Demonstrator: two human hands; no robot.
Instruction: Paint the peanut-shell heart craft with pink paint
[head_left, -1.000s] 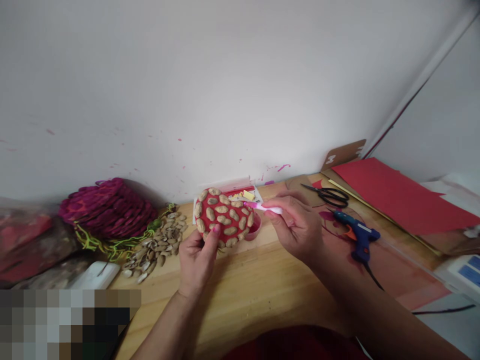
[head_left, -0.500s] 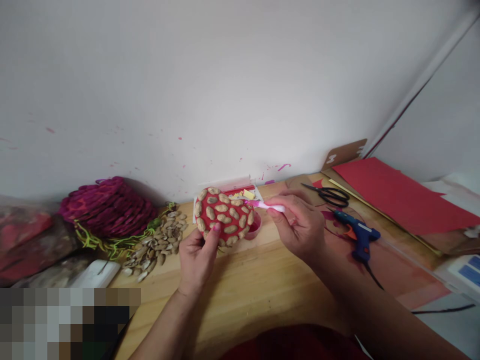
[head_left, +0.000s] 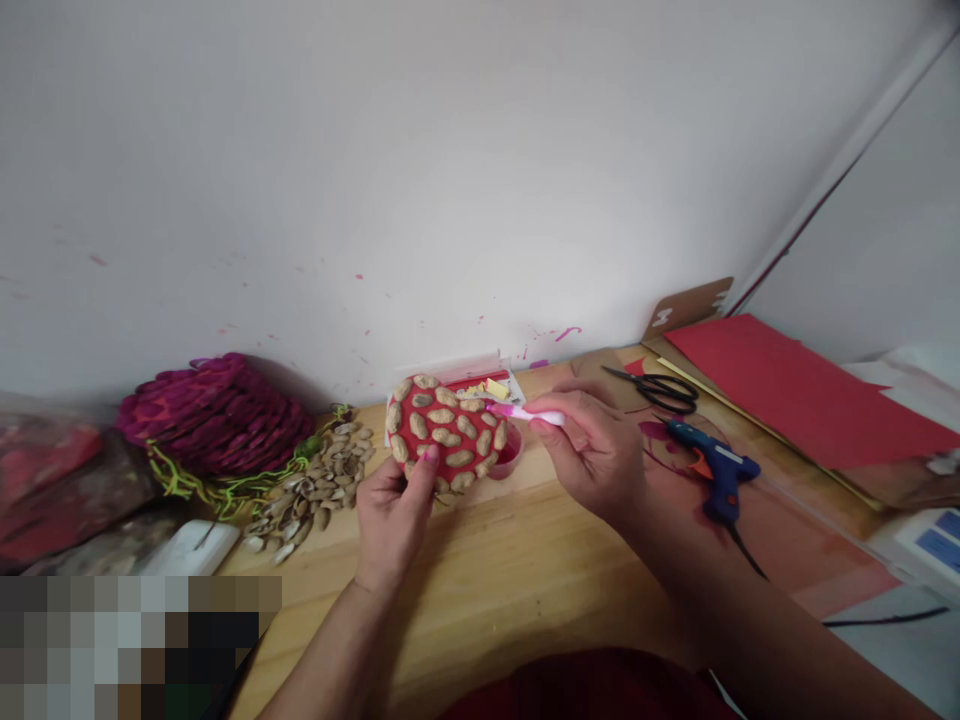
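My left hand [head_left: 397, 510] grips the lower left edge of a round red disc [head_left: 448, 445] studded with peanut shells, the thumb on its face. The disc is tilted up towards me. Between the fingers and thumb of my right hand [head_left: 596, 445] is a white paintbrush [head_left: 546, 416] with a pink-stained end. Its tip is at the disc's upper right edge, by a peanut shell; I cannot tell if it touches. One shell near the top left of the disc looks darker. Partly hidden behind the disc stands a small cup of pink paint [head_left: 511, 452].
Left of the disc are loose peanut shells [head_left: 322, 490] and a stack of magenta-painted discs [head_left: 217, 415] with green strings. To the right lie black scissors [head_left: 667, 390], a blue glue gun [head_left: 720, 470] and red sheets [head_left: 810, 390]. A wall [head_left: 465, 180] rises behind the table.
The brush and my right hand have shifted slightly left and down. The disc has moved a touch to the left, still in my left hand.
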